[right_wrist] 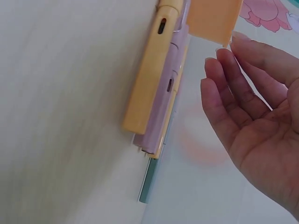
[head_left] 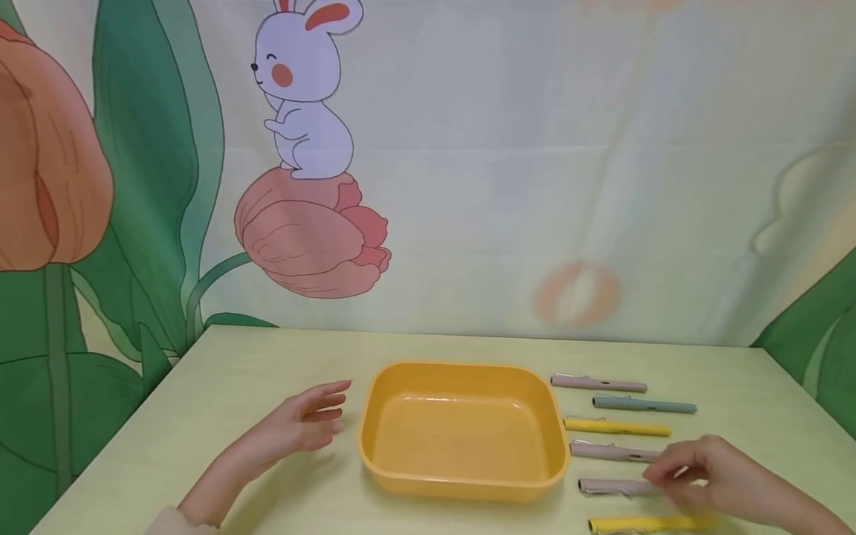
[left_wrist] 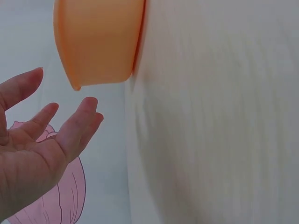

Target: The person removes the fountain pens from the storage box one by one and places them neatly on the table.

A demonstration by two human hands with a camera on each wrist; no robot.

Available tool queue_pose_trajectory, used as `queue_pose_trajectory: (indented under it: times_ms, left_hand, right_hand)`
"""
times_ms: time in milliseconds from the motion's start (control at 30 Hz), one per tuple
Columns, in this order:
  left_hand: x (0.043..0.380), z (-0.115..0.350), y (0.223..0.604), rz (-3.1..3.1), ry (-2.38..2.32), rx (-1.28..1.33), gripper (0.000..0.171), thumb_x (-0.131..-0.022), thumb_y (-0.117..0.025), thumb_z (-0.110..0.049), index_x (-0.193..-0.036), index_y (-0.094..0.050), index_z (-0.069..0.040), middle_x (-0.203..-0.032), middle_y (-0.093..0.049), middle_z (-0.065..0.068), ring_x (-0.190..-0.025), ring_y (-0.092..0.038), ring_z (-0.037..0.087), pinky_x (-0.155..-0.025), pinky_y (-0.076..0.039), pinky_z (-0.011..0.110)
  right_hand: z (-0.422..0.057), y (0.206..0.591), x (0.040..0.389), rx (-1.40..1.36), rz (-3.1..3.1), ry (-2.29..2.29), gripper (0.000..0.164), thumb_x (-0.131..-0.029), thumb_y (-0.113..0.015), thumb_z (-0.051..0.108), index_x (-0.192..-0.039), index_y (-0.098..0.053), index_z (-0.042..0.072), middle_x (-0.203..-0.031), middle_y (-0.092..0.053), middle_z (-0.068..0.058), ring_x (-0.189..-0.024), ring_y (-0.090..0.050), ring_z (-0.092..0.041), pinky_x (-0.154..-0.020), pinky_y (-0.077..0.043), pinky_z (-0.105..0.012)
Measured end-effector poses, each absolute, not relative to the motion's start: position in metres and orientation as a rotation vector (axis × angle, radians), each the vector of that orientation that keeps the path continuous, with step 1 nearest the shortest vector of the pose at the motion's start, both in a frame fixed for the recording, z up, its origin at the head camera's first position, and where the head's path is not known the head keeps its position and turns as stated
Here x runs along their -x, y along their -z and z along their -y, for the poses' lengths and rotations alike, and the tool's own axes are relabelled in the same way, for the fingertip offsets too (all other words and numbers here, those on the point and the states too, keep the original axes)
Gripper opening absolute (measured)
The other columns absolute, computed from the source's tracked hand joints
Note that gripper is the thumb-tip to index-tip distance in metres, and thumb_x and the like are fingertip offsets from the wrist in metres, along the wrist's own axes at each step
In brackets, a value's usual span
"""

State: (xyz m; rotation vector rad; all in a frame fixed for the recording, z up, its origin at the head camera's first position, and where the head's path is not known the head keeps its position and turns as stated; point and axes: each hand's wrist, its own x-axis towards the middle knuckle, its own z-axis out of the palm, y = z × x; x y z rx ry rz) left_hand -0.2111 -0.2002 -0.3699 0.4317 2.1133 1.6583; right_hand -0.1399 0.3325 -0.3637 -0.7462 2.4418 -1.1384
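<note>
A yellow rectangular tray (head_left: 468,487) stands on the table, its inside bare. To its left hovers my left hand (head_left: 294,422), fingers loosely bent towards the rim and holding nothing. In the left wrist view the same fingers (left_wrist: 84,116) are apart from the tray's wall. Over the nearer pens on the right is my right hand (head_left: 718,479); its palm and fingers (right_wrist: 238,100) look bare in the right wrist view. Beneath it in the head view lie a pink pen (head_left: 611,487) and a yellow pen (head_left: 635,524), the nearest one. Another pink pen (head_left: 611,451) reaches towards its fingertips.
Farther back in the same column lie a yellow pen (head_left: 622,428), a teal pen (head_left: 645,405) and a pink pen (head_left: 598,383), all roughly sideways, right of the tray. Behind the pale table (head_left: 287,353) hangs a printed curtain (head_left: 468,186) with a rabbit and tulips.
</note>
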Motion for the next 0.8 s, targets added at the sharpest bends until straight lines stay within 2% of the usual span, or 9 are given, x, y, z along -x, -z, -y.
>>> queue_pose_trajectory:
  times_ms: [133, 300, 433, 533, 733, 800]
  left_hand:
    - [0.208, 0.210, 0.369, -2.138, -1.655, -0.435, 0.063, -0.087, -0.060, -0.022, -0.142, -0.030, -0.009, -0.143, -0.026, 0.025, -0.128, -0.031, 0.041, -0.092, -0.045, 0.042]
    - [0.204, 0.219, 0.367, -2.211, -1.625, -0.466, 0.060, -0.088, -0.058, -0.020, -0.141, -0.031, -0.006, -0.144, -0.026, 0.024, -0.129, -0.030, 0.041, -0.092, -0.045, 0.042]
    - [0.202, 0.220, 0.362, -2.443, -1.512, -0.518, 0.058, -0.087, -0.061, -0.023, -0.138, -0.038, -0.008, -0.140, -0.035, 0.020, -0.126, -0.034, 0.040, -0.095, -0.041, 0.048]
    - [0.200, 0.219, 0.357, -2.717, -1.341, -0.584, 0.053, -0.086, -0.062, -0.021, -0.134, -0.044, -0.008, -0.135, -0.044, 0.017, -0.122, -0.040, 0.039, -0.094, -0.038, 0.054]
    - [0.199, 0.214, 0.353, -3.160, -0.903, -0.719, 0.048, -0.083, -0.063, -0.007, -0.128, -0.048, 0.000, -0.129, -0.049, 0.020, -0.120, -0.042, 0.039, -0.095, -0.037, 0.054]
    - [0.199, 0.212, 0.354, -3.245, -0.765, -0.700, 0.049, -0.082, -0.063, -0.007, -0.129, -0.048, -0.001, -0.130, -0.048, 0.021, -0.121, -0.040, 0.040, -0.095, -0.033, 0.058]
  right_hand:
    - [-0.327, 0.358, 0.146, 0.740, -2.481, 1.125, 0.020, -0.079, -0.066, 0.002, -0.099, -0.067, -0.003, -0.090, -0.067, -0.001, -0.077, -0.058, -0.001, -0.065, -0.052, -0.020]
    - [-0.322, 0.355, 0.152, 0.851, -2.554, 1.144, 0.019, -0.080, -0.065, 0.000, -0.098, -0.066, -0.001, -0.091, -0.067, 0.003, -0.078, -0.059, -0.002, -0.063, -0.053, -0.021]
    - [-0.318, 0.349, 0.157, 0.863, -2.686, 1.043, 0.021, -0.079, -0.067, 0.005, -0.098, -0.065, -0.004, -0.092, -0.067, 0.001, -0.079, -0.059, -0.002, -0.064, -0.053, -0.021]
    - [-0.314, 0.345, 0.161, 0.834, -2.883, 0.837, 0.024, -0.076, -0.071, 0.010, -0.096, -0.066, -0.001, -0.091, -0.067, -0.002, -0.078, -0.059, -0.005, -0.063, -0.052, -0.023]
    - [-0.302, 0.339, 0.161, 0.739, -3.250, 0.368, 0.029, -0.071, -0.075, 0.012, -0.099, -0.068, 0.005, -0.100, -0.064, -0.010, -0.092, -0.059, -0.031, -0.069, -0.051, -0.046]
    - [-0.299, 0.338, 0.160, 0.698, -3.317, 0.237, 0.035, -0.072, -0.075, 0.016, -0.104, -0.066, 0.005, -0.106, -0.061, -0.016, -0.096, -0.057, -0.036, -0.072, -0.047, -0.054]
